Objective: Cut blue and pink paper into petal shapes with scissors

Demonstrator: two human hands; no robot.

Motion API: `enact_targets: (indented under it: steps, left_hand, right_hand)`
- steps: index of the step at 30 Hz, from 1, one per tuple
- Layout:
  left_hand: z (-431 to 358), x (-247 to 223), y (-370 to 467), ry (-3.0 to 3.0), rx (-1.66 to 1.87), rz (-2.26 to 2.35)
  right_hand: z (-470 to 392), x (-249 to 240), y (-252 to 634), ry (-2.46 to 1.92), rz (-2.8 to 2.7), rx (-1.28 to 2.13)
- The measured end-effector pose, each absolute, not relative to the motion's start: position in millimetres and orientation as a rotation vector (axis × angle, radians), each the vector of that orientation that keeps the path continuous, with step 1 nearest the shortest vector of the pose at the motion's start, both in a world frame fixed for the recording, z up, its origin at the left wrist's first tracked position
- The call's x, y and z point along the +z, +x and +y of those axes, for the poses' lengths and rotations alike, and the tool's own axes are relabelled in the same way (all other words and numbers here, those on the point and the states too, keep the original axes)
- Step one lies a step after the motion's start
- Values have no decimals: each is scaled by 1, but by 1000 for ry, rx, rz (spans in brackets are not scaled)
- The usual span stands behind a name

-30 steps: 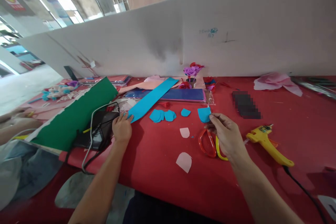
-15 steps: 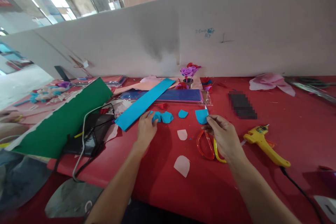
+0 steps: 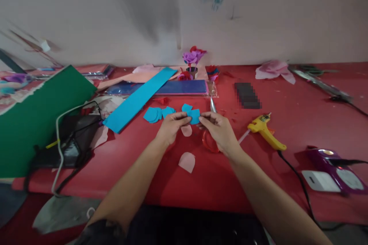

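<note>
Green sheet (image 3: 34, 122): it lies at your far left on the red table (image 3: 301, 95), partly over a black bag (image 3: 71, 138).
Blue strip (image 3: 138, 99): its long axis runs diagonally, near end toward the bag, far end pointing up and right toward the paper flowers (image 3: 192, 58) by the wall.
Loose blue petals (image 3: 156, 114): they lie overlapping just right of the strip's near end.
Left hand (image 3: 171, 126): your fingers are pinched shut on the left edge of the blue petal piece (image 3: 194, 116). Half a second ago this hand lay flat on the loose petals; a second ago it touched the strip's end.
Blue petal piece: you hold it between both hands, just above the table at centre. It is about as wide as tall, so no long axis can be told, nor which way it points. It has come left from where your right hand alone held it.
Right hand (image 3: 218, 128): your thumb and fingers close on the piece's right edge, above the red-handled scissors (image 3: 209, 138).
Pink petals (image 3: 186, 160): one lies below your hands, another shows between them.
Glue gun (image 3: 266, 132): yellow, it lies right of your right hand, nozzle toward the hand.
View: it has dipped lower and closer than before.
</note>
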State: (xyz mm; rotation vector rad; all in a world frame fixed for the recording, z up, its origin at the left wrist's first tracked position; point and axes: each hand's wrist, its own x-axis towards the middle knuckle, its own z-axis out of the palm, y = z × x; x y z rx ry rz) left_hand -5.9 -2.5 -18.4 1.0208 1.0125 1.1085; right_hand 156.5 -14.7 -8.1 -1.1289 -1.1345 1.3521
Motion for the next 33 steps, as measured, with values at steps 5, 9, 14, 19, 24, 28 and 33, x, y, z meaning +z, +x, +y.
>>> enact_targets:
  steps: [5,9,14,19,24,28,33]
  left_hand:
    - [-2,-19,-14,1114,1076,1031]
    - [0,-23,-14,1036,1118,999]
    - [-2,-22,-12,1021,1110,1059]
    - [-2,-23,-12,927,1095,1011]
    - [-5,-23,-9,678,1050,773]
    - [-4,-27,-7,658,1015,699]
    - [-7,-26,-7,838,1164,1027]
  right_hand:
    - [-14,-9,158,-1147,-1199,1343]
    - [-12,-7,158,-1163,-1061,1482]
    - [-13,-6,156,-1139,-983,1582]
    - [-11,-10,155,-1094,-1046,1586]
    - [-14,-4,152,-1013,-923,1728]
    - [-15,1,152,-954,-871,1813]
    - [-16,1,155,-1080,-1002,1591]
